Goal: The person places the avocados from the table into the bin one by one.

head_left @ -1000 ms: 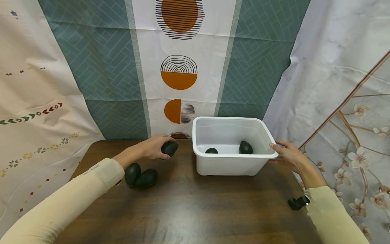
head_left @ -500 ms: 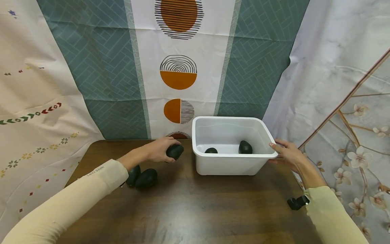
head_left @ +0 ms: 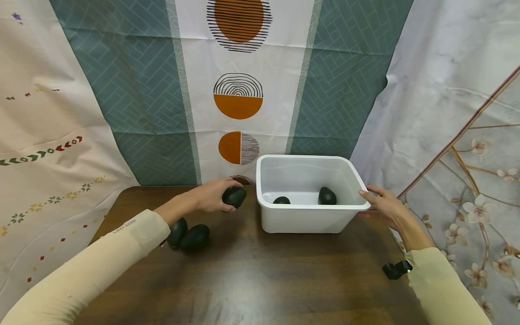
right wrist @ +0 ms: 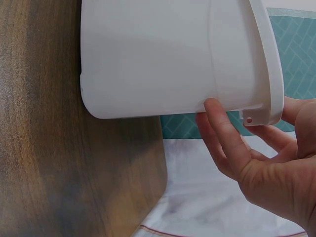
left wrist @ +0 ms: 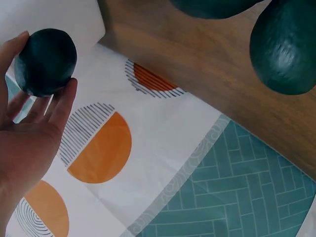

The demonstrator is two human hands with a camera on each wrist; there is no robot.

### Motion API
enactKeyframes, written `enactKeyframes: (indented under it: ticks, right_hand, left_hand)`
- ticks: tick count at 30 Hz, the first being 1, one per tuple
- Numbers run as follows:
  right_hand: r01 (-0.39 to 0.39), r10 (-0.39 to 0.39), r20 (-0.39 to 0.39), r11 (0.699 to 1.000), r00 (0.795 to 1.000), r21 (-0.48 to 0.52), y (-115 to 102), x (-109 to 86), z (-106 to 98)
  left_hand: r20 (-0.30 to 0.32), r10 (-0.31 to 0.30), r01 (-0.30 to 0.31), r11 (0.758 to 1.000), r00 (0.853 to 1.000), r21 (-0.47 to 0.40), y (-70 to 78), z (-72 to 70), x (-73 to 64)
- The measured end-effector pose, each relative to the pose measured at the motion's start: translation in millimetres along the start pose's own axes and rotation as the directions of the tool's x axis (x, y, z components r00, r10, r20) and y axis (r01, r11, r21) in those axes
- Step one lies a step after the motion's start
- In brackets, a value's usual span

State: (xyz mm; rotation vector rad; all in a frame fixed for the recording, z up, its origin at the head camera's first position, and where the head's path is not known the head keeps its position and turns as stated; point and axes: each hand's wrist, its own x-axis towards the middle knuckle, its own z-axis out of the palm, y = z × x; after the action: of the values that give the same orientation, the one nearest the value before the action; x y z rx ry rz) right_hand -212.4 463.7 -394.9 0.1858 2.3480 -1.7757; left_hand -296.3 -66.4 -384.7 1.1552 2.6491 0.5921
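Observation:
Just left of the white plastic bin (head_left: 304,221), my left hand (head_left: 213,194) holds a dark green avocado (head_left: 234,197) above the table. The left wrist view shows thumb and fingers around that avocado (left wrist: 47,61). My right hand (head_left: 386,206) grips the bin's right end, with the thumb at the rim and the fingers against the outer wall (right wrist: 148,59). Inside the bin lie two avocados, one (head_left: 327,196) toward the right and another (head_left: 281,200) partly hidden by the front wall. Two more sit on the table by my left forearm: a front avocado (head_left: 196,237) and a partly covered avocado (head_left: 177,234).
The brown wooden table (head_left: 252,280) ends at a patterned cloth backdrop (head_left: 239,104) behind the bin. Hanging cloths also flank the left and right sides. A small black device (head_left: 396,271) is strapped at my right wrist.
My left hand has carried its avocado a short way right, closer to the bin, and lately a little upward. The right hand and the bin stay put.

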Motion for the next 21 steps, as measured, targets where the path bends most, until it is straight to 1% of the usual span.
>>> enactKeyframes:
  ticks: [7,12,16,21]
  right_hand:
    - [0.003,-0.003,0.018,1.0,1.0,0.021,1.8,-0.2,-0.8]
    - [0.0,0.0,0.014,1.0,1.0,0.022,1.8,-0.4,-0.3]
    - [0.003,-0.004,0.015,1.0,1.0,0.021,1.3,-0.2,-1.5]
    - [0.003,-0.004,0.017,1.0,1.0,0.018,1.6,-0.3,-1.7]
  left_hand:
    - [-0.05,0.037,-0.036,0.999,0.998,0.028,2.9,-9.9,5.5]
    - [-0.078,0.052,-0.05,0.998,0.996,0.024,6.1,-17.3,6.8]
    - [-0.094,0.063,-0.062,0.998,0.994,0.018,6.9,-22.3,6.4]
    - [-0.098,0.066,-0.063,0.998,0.993,0.032,8.9,-26.5,5.9]
